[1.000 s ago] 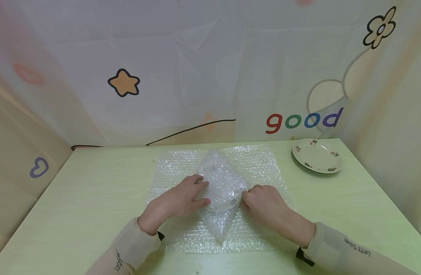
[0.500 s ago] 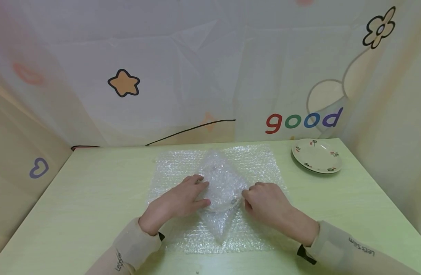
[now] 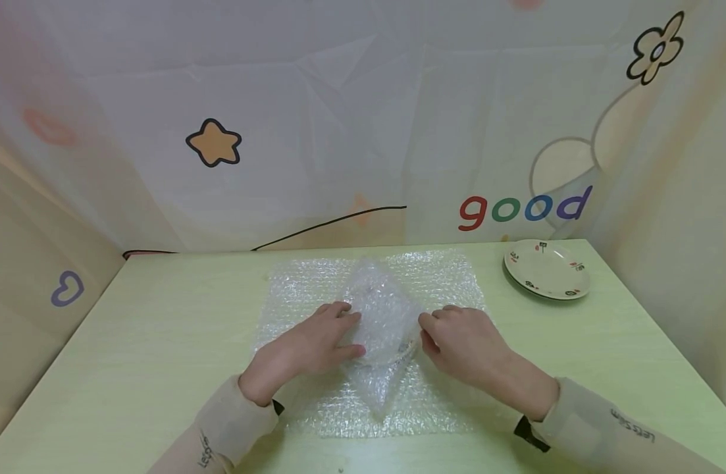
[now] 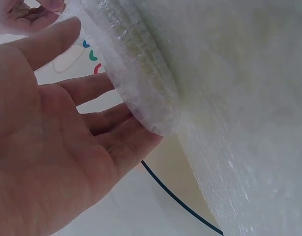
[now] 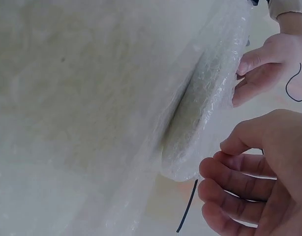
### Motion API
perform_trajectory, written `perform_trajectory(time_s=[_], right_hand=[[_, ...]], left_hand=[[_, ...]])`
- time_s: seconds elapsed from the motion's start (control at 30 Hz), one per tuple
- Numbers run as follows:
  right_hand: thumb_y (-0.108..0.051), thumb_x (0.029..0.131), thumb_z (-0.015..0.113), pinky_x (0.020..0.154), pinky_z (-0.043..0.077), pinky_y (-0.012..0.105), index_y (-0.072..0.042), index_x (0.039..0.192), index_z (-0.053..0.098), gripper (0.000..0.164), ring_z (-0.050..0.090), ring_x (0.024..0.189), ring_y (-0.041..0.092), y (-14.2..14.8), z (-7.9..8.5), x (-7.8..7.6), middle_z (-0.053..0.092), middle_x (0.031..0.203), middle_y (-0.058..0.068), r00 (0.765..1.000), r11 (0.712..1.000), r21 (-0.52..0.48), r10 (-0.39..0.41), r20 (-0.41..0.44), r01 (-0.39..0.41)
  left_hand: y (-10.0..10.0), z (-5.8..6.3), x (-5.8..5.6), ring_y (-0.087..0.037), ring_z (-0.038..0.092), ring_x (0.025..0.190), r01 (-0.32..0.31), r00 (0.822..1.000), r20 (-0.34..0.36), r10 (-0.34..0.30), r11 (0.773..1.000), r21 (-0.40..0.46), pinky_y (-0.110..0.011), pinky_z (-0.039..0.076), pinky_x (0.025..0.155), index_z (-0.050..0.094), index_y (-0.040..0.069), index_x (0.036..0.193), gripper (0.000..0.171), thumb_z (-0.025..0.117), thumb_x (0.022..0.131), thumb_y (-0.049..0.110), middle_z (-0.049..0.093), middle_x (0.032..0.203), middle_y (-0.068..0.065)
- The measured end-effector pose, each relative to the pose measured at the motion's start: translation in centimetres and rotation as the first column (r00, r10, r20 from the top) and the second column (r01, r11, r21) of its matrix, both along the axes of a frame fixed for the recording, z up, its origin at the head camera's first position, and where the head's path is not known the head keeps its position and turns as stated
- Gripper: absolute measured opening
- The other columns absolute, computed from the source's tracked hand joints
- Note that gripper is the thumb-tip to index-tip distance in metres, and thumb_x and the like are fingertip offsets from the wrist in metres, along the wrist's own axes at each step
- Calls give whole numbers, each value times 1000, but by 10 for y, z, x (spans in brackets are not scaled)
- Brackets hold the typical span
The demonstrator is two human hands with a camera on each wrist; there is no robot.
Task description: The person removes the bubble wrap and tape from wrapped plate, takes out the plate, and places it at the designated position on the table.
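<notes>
A plate [image 3: 392,357] lies at the middle of the table, its near rim and part of its print showing through clear bubble wrap [image 3: 377,309]. Folded flaps cover it in a diamond shape, on top of a wider flat sheet. My left hand [image 3: 318,339] rests along the bundle's left side; in the left wrist view its extended fingers [image 4: 124,142] touch the wrapped edge. On the opposite side, my right hand [image 3: 466,342] has curled fingers, with thumb and forefinger pinching the wrap's right edge. The exact pinch point is hard to see through the clear film.
At the table's back right corner, patterned plates [image 3: 546,270] sit stacked, with a second rim showing underneath. A printed cloth [image 3: 339,131] hangs behind the table [image 3: 179,342] and along both sides.
My right hand has shifted slightly away from me and to the right along the bundle's right edge. The left hand has stayed in place.
</notes>
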State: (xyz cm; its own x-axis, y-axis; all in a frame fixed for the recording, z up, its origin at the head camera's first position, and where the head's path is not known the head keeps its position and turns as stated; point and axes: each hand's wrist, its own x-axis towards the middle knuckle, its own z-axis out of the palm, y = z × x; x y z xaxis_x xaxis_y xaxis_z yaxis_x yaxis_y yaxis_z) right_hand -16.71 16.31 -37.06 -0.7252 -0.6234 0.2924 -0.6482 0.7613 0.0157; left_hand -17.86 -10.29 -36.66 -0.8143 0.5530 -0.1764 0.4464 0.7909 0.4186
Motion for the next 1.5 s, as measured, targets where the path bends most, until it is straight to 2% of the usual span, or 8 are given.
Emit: perform_trajectory(time_s=[0.2,0.4,0.7,0.83,0.93,1.07,1.23,1.5], right_hand=[[-7,87,76,45,37,23,-10,78,65,14,44,51,10,3,0,-1,50,57,-7,1000,1000,-27,6,9,-5],[-13,89,77,45,36,22,-11,78,68,14,41,50,7,6,1,-1,50,57,-8,999,999,-37,9,31,-8],[-22,91,79,50,45,24,-13,80,68,17,55,59,10,11,4,0,65,71,-3,997,999,-34,-22,80,25],[-22,93,78,60,55,30,-12,88,73,12,63,72,16,12,4,-1,70,81,0,993,999,-44,-16,115,22],[-20,93,78,75,60,39,-9,96,76,12,69,88,24,12,2,-2,73,91,4,993,998,-66,-3,119,11],[-17,91,80,85,59,43,-2,103,75,20,67,100,29,11,-1,-2,73,102,10,995,995,-103,9,95,1],[-15,91,80,94,56,45,4,116,70,33,65,111,33,10,-4,-3,70,117,16,996,989,-146,29,84,-16],[-17,93,79,107,45,50,6,140,58,56,49,138,37,8,-9,-5,52,149,22,976,985,-154,107,190,-78]], left_hand=[[-3,-2,-1,-37,25,151,0,1000,21,0,1000,8,-50,29,119,40,4,157,73,71,99,36,30,163,-20],[-5,-2,-2,-39,31,148,17,1000,3,-17,998,56,-51,33,117,43,2,155,67,69,101,31,33,160,-24],[-9,-3,-4,-41,32,146,22,1000,-7,-22,993,114,-51,34,116,42,-3,154,63,65,103,27,34,157,-28],[-10,-5,-5,-41,34,145,20,1000,-20,-18,992,123,-51,34,116,40,-4,154,61,63,105,24,35,156,-28],[-11,-6,-6,-41,36,143,28,999,-38,-23,990,135,-51,35,115,37,-5,155,61,60,106,22,37,154,-28],[-12,-6,-7,-40,42,138,42,997,-70,-30,984,172,-50,39,112,34,-7,156,61,58,107,20,41,149,-28],[-13,-5,-7,-38,47,133,24,997,-82,-6,977,213,-49,41,110,32,-6,157,61,57,108,20,44,147,-26],[-13,-3,-8,-35,54,126,-17,993,-111,45,970,243,-48,46,105,31,-5,157,62,57,108,20,48,142,-24]])
